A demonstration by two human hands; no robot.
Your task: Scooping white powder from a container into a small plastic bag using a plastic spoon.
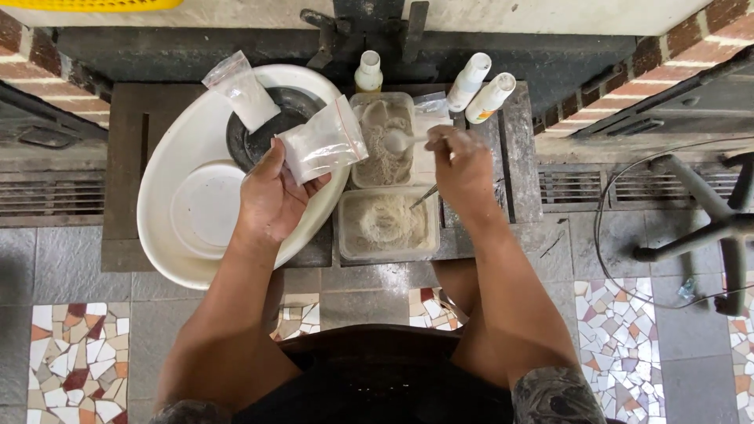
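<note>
Bag: small clear zip bag [322,145] of white powder, centre of the frame, above the white basin [169,169]
Left hand [271,196]: fingers clamped on the bag's lower edge
Second bag [239,88]: upper left, lying in the dark bowl [294,106]
Tubs: two clear tubs [386,228] of powder, centre
Right hand [463,169]: closed on a white spoon [397,140] over the upper tub
Bottles [481,94]: upper right of centre

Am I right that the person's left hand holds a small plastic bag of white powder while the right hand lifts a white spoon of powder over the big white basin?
Not quite. In the head view the left hand does hold the small plastic bag, but the right hand lifts the white spoon over the far powder tub, not the white basin.
</note>
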